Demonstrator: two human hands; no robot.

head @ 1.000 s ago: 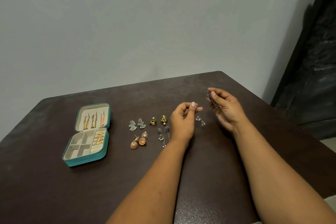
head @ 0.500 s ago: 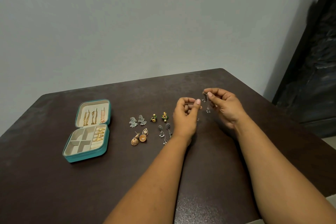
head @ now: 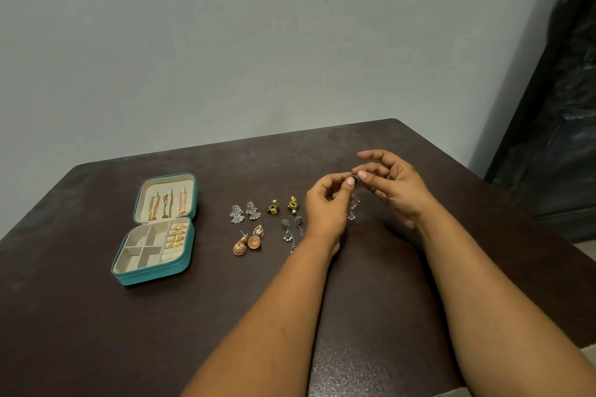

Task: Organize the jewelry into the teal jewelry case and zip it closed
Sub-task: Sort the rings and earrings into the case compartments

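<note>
Your left hand (head: 325, 203) and right hand (head: 392, 185) meet above the table (head: 96, 332), both pinching one dark silver drop earring (head: 356, 182). Four loose earring pairs (head: 258, 222) wait left of them. Farther left, the teal jewelry case (head: 154, 277) lies open, partly filled, unzipped.

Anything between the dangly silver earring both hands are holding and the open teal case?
Both hands, left hand and right hand, pinch the silver earring above the table. Four loose earring pairs lie on the table between it and the teal jewelry case, low and flat; carried above them, nothing blocks it. The case lies open.
</note>
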